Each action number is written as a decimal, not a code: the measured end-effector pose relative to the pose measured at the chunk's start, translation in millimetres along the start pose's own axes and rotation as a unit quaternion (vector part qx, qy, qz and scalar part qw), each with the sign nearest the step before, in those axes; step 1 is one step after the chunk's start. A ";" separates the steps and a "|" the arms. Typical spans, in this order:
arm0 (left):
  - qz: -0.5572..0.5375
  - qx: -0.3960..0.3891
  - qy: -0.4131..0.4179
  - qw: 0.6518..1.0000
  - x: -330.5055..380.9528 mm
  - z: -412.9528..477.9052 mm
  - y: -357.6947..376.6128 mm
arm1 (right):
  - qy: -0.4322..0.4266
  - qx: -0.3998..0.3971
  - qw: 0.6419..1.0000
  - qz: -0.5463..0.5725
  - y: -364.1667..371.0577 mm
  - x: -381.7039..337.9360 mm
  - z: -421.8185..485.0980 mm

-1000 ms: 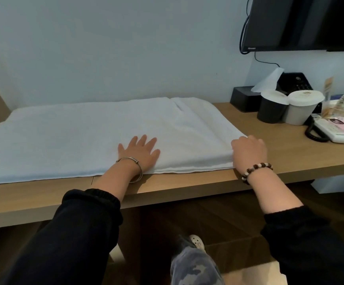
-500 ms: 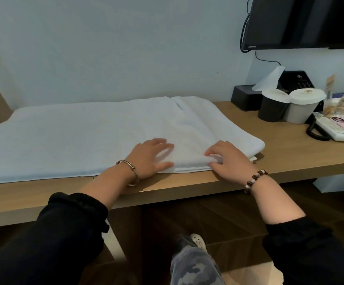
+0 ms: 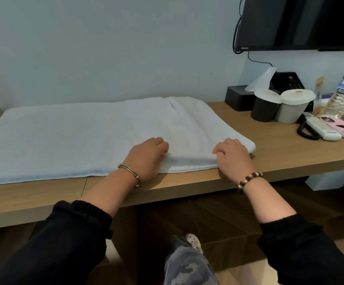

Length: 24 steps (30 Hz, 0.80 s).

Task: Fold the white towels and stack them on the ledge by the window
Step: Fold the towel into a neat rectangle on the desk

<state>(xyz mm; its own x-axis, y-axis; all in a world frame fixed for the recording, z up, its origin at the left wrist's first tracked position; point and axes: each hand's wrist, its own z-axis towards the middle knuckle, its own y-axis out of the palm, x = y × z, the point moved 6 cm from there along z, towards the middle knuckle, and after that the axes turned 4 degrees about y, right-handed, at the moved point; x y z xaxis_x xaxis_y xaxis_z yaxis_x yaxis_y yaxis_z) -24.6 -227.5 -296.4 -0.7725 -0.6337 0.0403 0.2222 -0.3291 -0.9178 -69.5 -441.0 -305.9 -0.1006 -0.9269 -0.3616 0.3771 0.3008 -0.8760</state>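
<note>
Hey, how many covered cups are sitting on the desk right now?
2. A black cup stands in front of the tissue box, and a white cup stands right beside it, on its right. More may be hidden past the picture's right edge.

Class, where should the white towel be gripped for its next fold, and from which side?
Probably pinch the white towel by its near hem at the right end, coming from the desk front: that end is a closed rounded fold, while the hem lies open where the left hand and right hand grip it.
</note>
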 end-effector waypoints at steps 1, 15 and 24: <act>0.010 0.022 -0.001 1.000 -2.9 0.0 -6.0 | -0.003 -0.013 1.000 -0.013 -0.4 2.7 0.2; 0.139 0.046 0.077 0.986 -12.8 -13.3 -35.3 | -0.035 0.037 0.996 -0.079 10.8 -3.3 -8.4; 0.121 -0.061 0.039 0.990 -27.1 -25.2 2.0 | -0.019 -0.093 0.990 -0.101 6.4 -14.3 -4.7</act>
<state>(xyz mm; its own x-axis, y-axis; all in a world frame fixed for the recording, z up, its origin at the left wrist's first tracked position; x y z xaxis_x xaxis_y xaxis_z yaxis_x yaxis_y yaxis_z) -18.3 -193.3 -309.3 -0.7505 -0.6256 -0.2129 0.3362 -0.0841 -0.9380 -70.0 -424.7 -307.8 -0.1206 -0.9792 -0.1634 0.1767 0.1408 -0.9741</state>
